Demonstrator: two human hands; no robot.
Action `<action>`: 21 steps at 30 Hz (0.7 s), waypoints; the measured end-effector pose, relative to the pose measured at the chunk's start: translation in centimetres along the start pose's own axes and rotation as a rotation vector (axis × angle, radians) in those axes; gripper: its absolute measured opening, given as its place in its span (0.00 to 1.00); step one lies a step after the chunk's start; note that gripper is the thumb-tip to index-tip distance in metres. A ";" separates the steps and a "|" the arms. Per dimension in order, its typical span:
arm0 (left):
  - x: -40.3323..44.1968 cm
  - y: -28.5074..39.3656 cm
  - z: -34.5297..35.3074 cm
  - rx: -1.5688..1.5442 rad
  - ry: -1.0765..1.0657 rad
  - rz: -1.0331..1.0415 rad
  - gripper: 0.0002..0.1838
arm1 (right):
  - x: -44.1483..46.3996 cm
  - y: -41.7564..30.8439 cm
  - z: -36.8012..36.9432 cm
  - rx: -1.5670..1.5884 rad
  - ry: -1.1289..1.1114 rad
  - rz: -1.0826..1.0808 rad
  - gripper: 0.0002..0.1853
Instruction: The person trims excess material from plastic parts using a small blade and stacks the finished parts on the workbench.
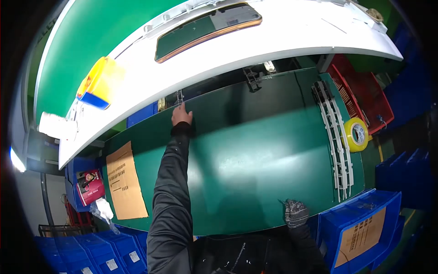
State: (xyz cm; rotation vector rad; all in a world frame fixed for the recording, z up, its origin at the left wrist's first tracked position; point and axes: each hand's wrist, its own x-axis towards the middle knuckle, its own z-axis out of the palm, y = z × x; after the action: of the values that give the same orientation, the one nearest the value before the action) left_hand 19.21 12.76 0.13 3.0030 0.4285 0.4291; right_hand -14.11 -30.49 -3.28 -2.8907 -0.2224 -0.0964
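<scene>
My left hand (182, 115) is stretched to the far edge of the green tabletop, its fingers closed on the near end of a pale, ladder-like strip (179, 97) that pokes over that edge. Exactly how the fingertips grip it is hard to see. A patterned grey glove covers my right hand (296, 213), which rests curled at the near edge of the table with nothing visible in it. Farther along the far edge, another ladder-like strip (253, 78) juts over. Long white ladder-like strips (336, 144) lie side by side at the right end of the table.
A roll of yellow tape (356, 134) sits beside the strips. Brown cardboard (127, 182) lies at the left. A white shelf (292, 34) overhangs the far side, carrying a phone (207, 31) and a yellow container (98, 80). Red bin (374, 96) and blue bin (394, 205) stand right.
</scene>
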 end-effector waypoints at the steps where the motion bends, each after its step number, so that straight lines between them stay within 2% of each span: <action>1: 0.9 0.3 0.1 0.046 -0.172 -0.087 0.25 | 0.3 0.0 -0.3 0.014 0.037 -0.031 0.11; 4: 2.9 1.9 1.3 0.102 -0.165 -0.067 0.20 | 1.1 -0.1 -1.5 0.089 0.035 -0.091 0.12; 5: 3.0 3.1 2.1 0.085 -0.104 0.041 0.17 | 0.6 0.2 -0.9 0.084 0.104 -0.132 0.12; 9: 2.5 13.0 3.1 -0.007 -0.016 0.278 0.16 | 0.0 0.4 -0.6 0.144 0.081 -0.111 0.13; 11: 1.9 18.3 3.7 -0.065 -0.048 0.291 0.16 | -0.3 0.7 0.0 0.194 0.131 -0.108 0.13; 13: 0.8 22.1 2.6 -0.137 -0.145 0.393 0.16 | 0.2 0.2 -0.4 0.184 0.130 -0.072 0.11; 14: 0.5 22.8 2.8 -0.142 -0.143 0.395 0.16 | 0.3 0.1 -0.7 0.184 0.123 -0.044 0.09; 16: -0.3 22.9 2.8 -0.276 -0.443 0.379 0.16 | 0.3 0.4 -0.3 0.192 0.155 -0.067 0.08; 20: -5.3 17.5 0.1 -0.234 -0.471 0.315 0.13 | 1.0 -0.1 -1.2 0.129 0.173 -0.089 0.08; 21: -7.3 15.4 -0.7 -0.237 -0.516 0.357 0.12 | 0.8 0.0 -1.4 0.138 0.154 -0.099 0.08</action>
State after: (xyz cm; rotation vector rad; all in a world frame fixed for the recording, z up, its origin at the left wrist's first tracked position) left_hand 16.33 -4.01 0.68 2.7980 -0.1881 -0.2650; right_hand -13.42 -30.71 -1.84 -2.7193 -0.3304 -0.3069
